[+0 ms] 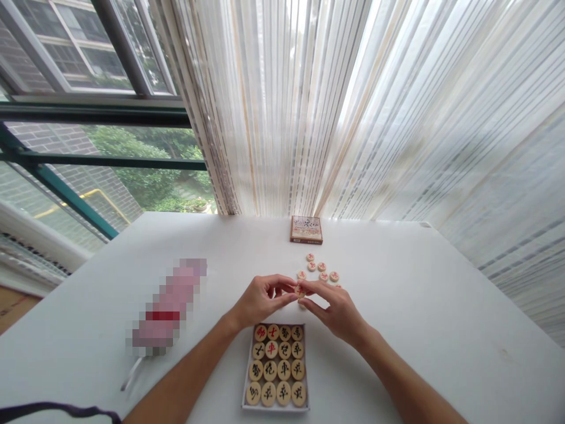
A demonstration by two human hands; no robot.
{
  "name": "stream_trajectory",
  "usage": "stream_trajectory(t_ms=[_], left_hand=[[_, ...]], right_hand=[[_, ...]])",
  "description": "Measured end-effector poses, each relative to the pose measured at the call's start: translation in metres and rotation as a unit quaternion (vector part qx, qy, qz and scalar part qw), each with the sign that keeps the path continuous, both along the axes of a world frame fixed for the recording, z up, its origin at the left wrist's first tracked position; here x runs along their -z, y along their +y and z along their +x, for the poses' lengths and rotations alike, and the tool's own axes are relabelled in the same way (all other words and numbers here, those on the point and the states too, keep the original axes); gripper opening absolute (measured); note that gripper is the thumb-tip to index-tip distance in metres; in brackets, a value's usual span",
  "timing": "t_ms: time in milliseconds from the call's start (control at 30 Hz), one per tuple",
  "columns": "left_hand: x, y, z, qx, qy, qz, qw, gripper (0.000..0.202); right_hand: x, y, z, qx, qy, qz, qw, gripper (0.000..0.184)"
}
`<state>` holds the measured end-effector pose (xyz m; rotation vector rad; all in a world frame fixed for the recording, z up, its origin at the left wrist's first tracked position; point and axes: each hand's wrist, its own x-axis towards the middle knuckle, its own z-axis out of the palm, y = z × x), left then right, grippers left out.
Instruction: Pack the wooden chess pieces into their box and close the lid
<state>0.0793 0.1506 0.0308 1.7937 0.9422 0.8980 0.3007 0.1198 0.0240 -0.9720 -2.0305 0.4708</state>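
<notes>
Between the fingertips of my left hand (265, 297) and my right hand (333, 306) is a round wooden Chinese chess piece (299, 291) with a red character, facing up at me. Both hands pinch it above the table. Just below them lies a shallow white box (244, 388), filled with rows of chess pieces, mostly black-marked and a few red. Beyond my fingers several loose red-marked pieces (322, 267) are scattered. Another piece (302, 304) is partly hidden under my right fingers.
A patterned box lid (306, 229) rests near the far edge of the white table (410, 294). To the left lies a long pinkish, pixelated item (165, 312). A striped curtain (282, 118) hangs behind the table, with a window (88, 135) at left. A dark strap (62, 409) shows at lower left.
</notes>
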Motion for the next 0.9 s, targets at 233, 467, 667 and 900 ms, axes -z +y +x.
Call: stream_trajectory(t_ms=[233,467,667,900], left_hand=[[-0.0028,0.0007,-0.0019,0.007,0.0,-0.008,1.0,0.032],[-0.0036,0.001,-0.0015,0.014,-0.006,-0.009,1.0,0.028],[-0.0026,0.0017,-0.0023,0.023,-0.003,-0.012,1.0,0.031],[-0.0038,0.0008,-0.0013,0.02,0.005,-0.013,1.0,0.036]], right_hand=[[0.0016,-0.0005,-0.0001,-0.006,0.011,-0.023,1.0,0.036],[0.001,-0.0005,-0.0016,-0.001,0.032,-0.021,0.999,0.026],[-0.0029,-0.0006,-0.0041,-0.006,0.049,-0.024,0.998,0.024],[-0.0041,-0.002,-0.0062,-0.011,0.075,-0.041,0.996,0.024]])
